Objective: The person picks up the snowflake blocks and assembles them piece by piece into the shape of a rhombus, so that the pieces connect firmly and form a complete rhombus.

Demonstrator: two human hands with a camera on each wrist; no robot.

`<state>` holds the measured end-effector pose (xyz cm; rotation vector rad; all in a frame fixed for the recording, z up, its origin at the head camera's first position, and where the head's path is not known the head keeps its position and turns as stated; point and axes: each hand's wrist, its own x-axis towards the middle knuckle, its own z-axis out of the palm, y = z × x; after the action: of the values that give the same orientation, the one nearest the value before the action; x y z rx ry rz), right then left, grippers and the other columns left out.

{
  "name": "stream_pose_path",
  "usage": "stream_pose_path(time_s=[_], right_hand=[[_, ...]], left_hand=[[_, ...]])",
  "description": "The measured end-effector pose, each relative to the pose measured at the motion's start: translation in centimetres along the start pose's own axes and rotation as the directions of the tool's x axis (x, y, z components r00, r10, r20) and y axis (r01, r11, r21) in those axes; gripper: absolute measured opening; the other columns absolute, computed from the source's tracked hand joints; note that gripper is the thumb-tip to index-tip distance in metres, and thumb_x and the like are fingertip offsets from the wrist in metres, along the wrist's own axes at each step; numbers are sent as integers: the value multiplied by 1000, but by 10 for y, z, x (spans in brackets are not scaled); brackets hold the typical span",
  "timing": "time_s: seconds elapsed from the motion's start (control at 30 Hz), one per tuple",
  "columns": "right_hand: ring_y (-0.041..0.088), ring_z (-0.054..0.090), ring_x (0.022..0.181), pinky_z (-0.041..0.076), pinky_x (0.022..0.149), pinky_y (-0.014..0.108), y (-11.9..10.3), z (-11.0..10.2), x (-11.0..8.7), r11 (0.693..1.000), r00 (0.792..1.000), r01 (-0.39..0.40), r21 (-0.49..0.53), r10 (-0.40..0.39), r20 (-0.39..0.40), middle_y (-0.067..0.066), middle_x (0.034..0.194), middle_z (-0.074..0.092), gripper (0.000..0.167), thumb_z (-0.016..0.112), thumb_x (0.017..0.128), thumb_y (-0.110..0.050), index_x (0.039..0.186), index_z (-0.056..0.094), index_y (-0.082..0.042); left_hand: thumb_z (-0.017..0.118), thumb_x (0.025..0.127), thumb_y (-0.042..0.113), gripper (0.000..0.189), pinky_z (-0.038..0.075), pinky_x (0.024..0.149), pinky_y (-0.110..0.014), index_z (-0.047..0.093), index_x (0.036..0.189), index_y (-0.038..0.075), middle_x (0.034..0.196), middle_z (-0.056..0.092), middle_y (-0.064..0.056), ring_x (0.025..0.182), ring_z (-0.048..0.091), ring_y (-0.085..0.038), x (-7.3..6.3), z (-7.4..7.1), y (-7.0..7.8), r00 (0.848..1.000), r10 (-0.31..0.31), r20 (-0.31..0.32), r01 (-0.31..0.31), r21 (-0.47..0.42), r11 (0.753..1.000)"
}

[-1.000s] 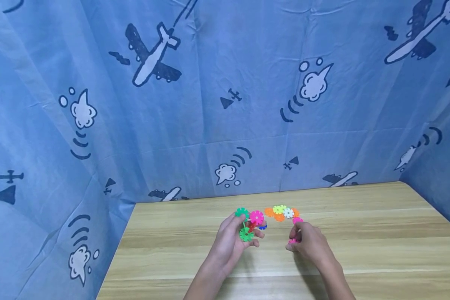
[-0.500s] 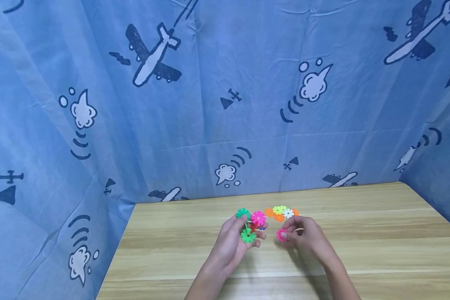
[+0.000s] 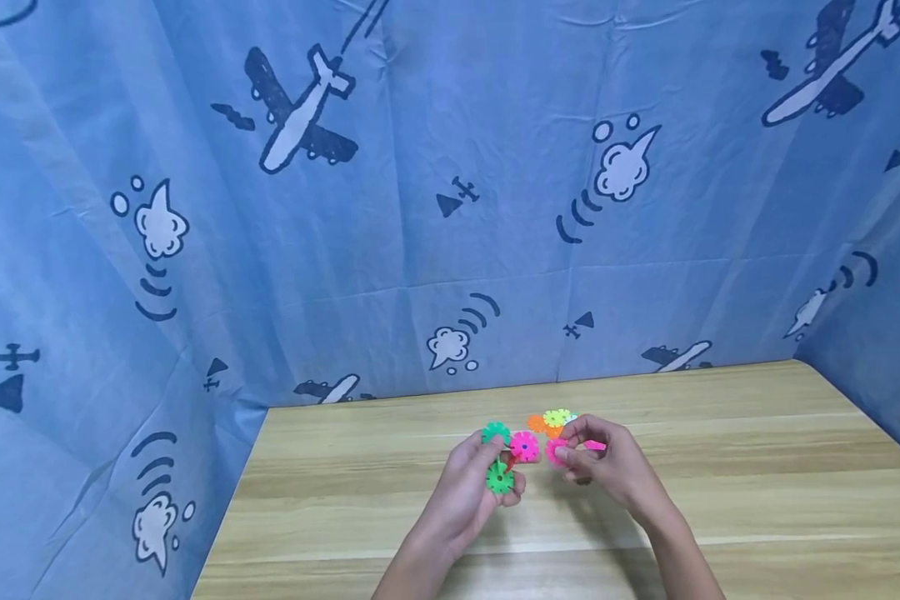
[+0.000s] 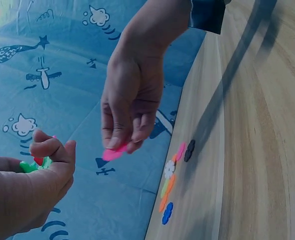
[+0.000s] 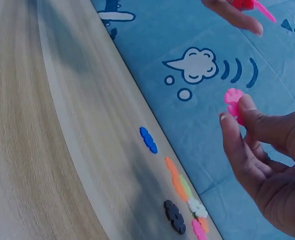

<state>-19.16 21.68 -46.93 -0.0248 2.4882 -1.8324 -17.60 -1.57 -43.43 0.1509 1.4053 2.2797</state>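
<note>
My left hand [image 3: 457,483] holds a small cluster of joined plastic snowflake discs. Two green discs [image 3: 499,479], a pink disc [image 3: 525,447] and a red disc [image 3: 508,461] show in it. To its right, my right hand [image 3: 621,462] pinches a loose pink snowflake disc [image 3: 554,452] between thumb and fingers, a short gap from the cluster. In the right wrist view that pink disc [image 5: 233,102] is raised off the table, with a fingertip of the left hand [image 5: 240,17] above it. The left hand's fingers partly hide the cluster in the left wrist view.
Behind the hands, on the wooden table [image 3: 330,500], lie orange discs [image 3: 537,424], a yellow disc [image 3: 557,418], a white disc [image 5: 197,207] and another pink disc [image 3: 594,446]. A blue disc [image 5: 148,140] and a black disc [image 5: 174,217] lie nearby. A blue printed curtain [image 3: 360,250] hangs behind.
My right hand has lifted the pink disc and brought it left and up, close to the cluster. The left hand has shifted slightly right with the cluster still held.
</note>
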Motion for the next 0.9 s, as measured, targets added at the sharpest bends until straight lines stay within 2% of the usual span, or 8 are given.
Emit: stream_pose_path(time_s=[0.17, 0.37, 0.53, 0.63, 0.77, 0.9], right_hand=[[26, 80, 75, 68, 72, 38, -7, 1, -1, 1000, 1000, 11, 25, -10, -28, 19, 106, 76, 28, 78, 96, -4, 118, 65, 8], [21, 81, 79, 68, 77, 40, -15, 1, -4, 994, 998, 43, 104, -37, -51, 23, 113, 77, 29, 78, 96, -3, 119, 64, 9], [21, 82, 85, 68, 81, 40, -21, 2, -8, 983, 993, 113, 142, -107, -50, 14, 112, 78, 28, 78, 96, -2, 118, 64, 10], [22, 82, 84, 66, 69, 31, -24, 4, -10, 979, 990, 138, 150, -133, -40, 5, 108, 80, 27, 78, 97, -5, 117, 65, 7], [18, 81, 79, 52, 54, 23, -30, 7, -13, 972, 987, 159, 171, -159, -14, -1, 105, 81, 25, 78, 98, -8, 115, 65, 4], [6, 70, 67, 47, 51, 23, -34, 10, -15, 965, 981, 189, 184, -192, -5, -4, 101, 80, 22, 78, 98, -7, 113, 65, 5]], left_hand=[[45, 114, 21, 13, 40, 60, -17, 49, 111, 8, 98, 48, -3, 73, 55, -13, 0, 1, -1, 1000, -5, 23, 5, 17, 1000], [46, 112, 18, 9, 37, 61, -18, 46, 111, 9, 98, 46, -4, 70, 51, -13, -1, 2, -2, 999, -14, 44, 13, 35, 999], [46, 111, 16, 7, 36, 61, -19, 46, 110, 9, 97, 46, -4, 69, 48, -13, -1, 2, -3, 999, -20, 43, 18, 45, 999], [45, 111, 15, 7, 35, 60, -18, 46, 111, 8, 97, 48, -4, 69, 48, -12, -1, 3, -3, 999, -23, 46, 20, 56, 998], [44, 110, 13, 6, 33, 59, -17, 45, 113, 8, 96, 50, -5, 69, 46, -13, -2, 3, -4, 998, -27, 52, 23, 66, 998], [44, 110, 12, 6, 32, 58, -17, 43, 114, 9, 95, 48, -4, 69, 44, -14, -3, 4, -5, 998, -26, 59, 22, 63, 998]])
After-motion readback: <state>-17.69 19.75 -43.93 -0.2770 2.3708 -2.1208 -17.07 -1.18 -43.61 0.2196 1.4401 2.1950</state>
